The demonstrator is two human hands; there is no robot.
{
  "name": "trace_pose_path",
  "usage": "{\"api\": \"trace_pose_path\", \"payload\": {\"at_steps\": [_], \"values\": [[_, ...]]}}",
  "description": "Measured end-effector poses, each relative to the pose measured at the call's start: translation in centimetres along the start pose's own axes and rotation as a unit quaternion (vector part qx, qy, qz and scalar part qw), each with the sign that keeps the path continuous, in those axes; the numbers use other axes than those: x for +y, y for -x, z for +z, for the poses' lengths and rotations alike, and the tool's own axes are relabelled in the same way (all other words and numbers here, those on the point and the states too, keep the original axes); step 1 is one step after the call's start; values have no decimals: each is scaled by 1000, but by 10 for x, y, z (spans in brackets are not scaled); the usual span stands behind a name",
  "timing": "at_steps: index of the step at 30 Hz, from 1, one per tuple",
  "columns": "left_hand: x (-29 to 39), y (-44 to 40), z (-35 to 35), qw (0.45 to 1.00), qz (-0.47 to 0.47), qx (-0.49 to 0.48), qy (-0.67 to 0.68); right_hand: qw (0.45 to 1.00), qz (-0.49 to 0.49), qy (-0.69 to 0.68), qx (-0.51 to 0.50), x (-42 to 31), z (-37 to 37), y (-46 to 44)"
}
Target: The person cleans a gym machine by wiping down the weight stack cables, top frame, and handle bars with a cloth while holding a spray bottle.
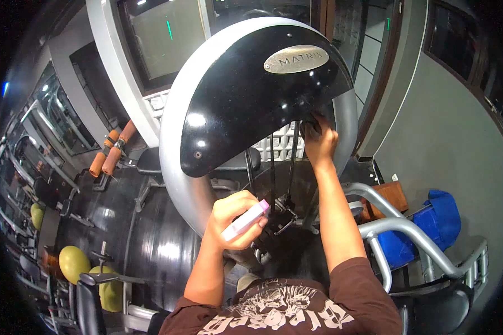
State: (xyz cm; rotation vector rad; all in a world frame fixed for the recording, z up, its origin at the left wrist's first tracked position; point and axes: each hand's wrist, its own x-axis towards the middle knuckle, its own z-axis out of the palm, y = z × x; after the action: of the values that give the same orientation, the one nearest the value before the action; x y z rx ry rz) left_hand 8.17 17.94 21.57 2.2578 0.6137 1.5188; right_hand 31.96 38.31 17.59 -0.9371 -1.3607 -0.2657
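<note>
My left hand [237, 215] is closed around a small white bottle [243, 223] with a pink top, held tilted in front of the machine. My right hand [322, 143] reaches up to the lower right edge of the glossy black panel [235, 106] on a gym machine. Its fingers are curled against something dark, which may be a cloth; they are partly hidden in shadow. An oval MATRIX badge [296, 59] sits on the panel above. Below the panel, dark rods [273, 162] run down inside the curved silver frame [176, 123].
Silver tube bars [399, 229] and a blue padded item [430, 229] stand at the right, near a grey wall. Yellow-green balls [74, 264], orange foam rollers [112, 151] and other gym machines fill the left side. A black bench [153, 161] lies behind.
</note>
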Motion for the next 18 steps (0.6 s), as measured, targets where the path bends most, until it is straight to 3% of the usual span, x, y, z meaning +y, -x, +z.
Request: {"api": "trace_pose_path", "payload": {"at_steps": [3,7,10,13,14,18], "values": [[5,2,-1,1000,-14,-6,-9,1000,-1,20,-4,19,-4,19],[2,-1,-1,1000,-3,-6,-16,999,-30,20,7,-23,-16,-29],[0,0,1,1000,6,7,-9,994,-1,79,-78,-24,-14,-45],[-1,0,0,1000,15,15,-5,994,-94,50,24,3,2,-23],[0,1,0,1000,14,19,-6,999,-35,15,-27,2,-3,-16],[4,2,1,1000,-4,13,-12,998,-14,-4,-55,16,-6,15]]}}
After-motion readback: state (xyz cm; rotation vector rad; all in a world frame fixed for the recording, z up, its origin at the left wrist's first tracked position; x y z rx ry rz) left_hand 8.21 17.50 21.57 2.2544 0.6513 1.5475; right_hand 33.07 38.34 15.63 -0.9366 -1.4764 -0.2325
